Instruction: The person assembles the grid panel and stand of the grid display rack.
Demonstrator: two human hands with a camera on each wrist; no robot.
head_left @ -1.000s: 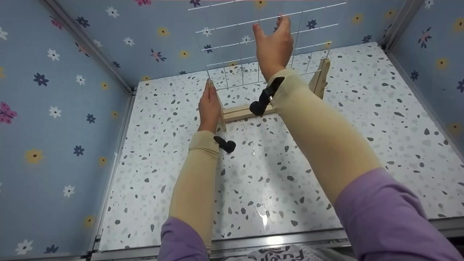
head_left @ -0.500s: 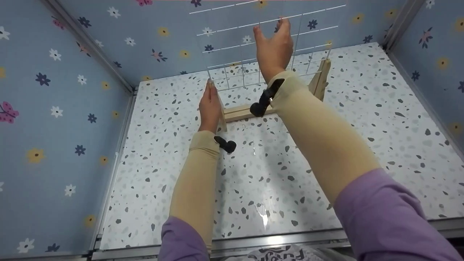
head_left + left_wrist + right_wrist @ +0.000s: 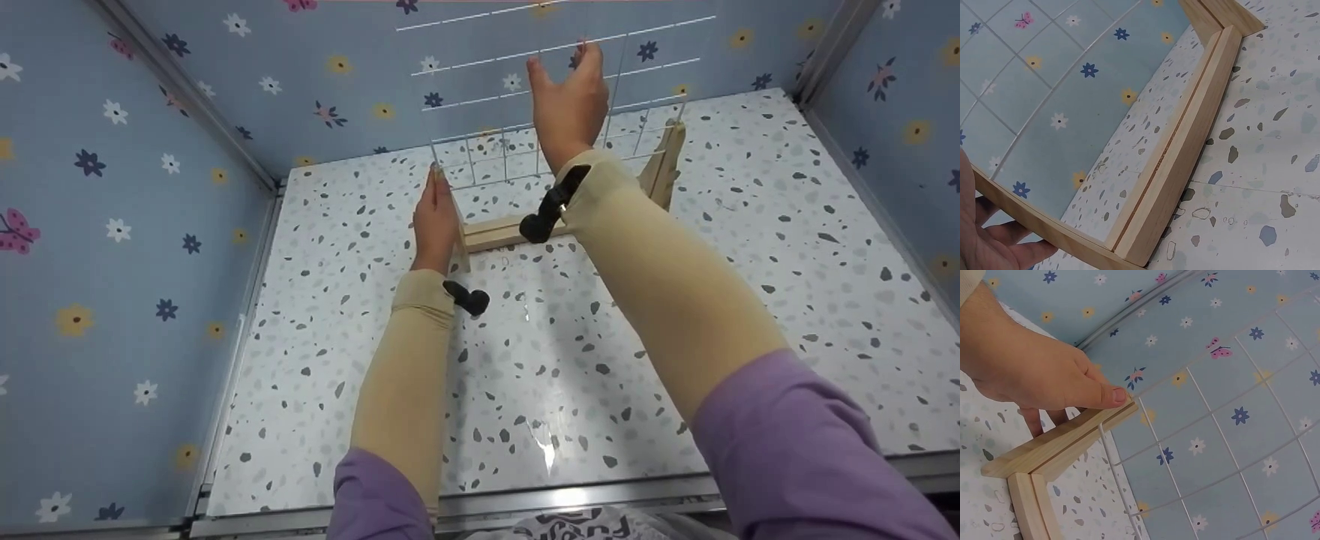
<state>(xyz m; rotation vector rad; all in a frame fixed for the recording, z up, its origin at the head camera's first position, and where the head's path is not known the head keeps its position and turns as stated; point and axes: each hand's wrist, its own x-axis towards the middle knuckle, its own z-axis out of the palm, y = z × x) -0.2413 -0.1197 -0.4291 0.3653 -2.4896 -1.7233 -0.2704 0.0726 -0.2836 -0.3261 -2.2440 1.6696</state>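
Observation:
A pale wooden frame [image 3: 499, 234] stands on the speckled table, with a side board at each end and a grooved crossbar [image 3: 1185, 146] between them. In the head view, my left hand [image 3: 435, 229] grips the left side board [image 3: 1078, 436]; its thumb lies on the near face and the fingers pass behind, as the right wrist view shows. Above the frame stands a white wire grid [image 3: 517, 142], its top cut off by the head view. My right hand [image 3: 570, 105] holds the grid near its middle, thumb and fingers at the wires, fingertips partly hidden.
Blue flowered panels [image 3: 112, 315] enclose the table at the left, back and right. The speckled tabletop [image 3: 540, 390] ends in a metal rail [image 3: 570, 499] at the front. The right side board [image 3: 664, 161] stands beyond my right wrist.
The wire grid and my right hand have shifted slightly down in the head view, toward me. My left hand keeps its grip on the side board and has hardly moved.

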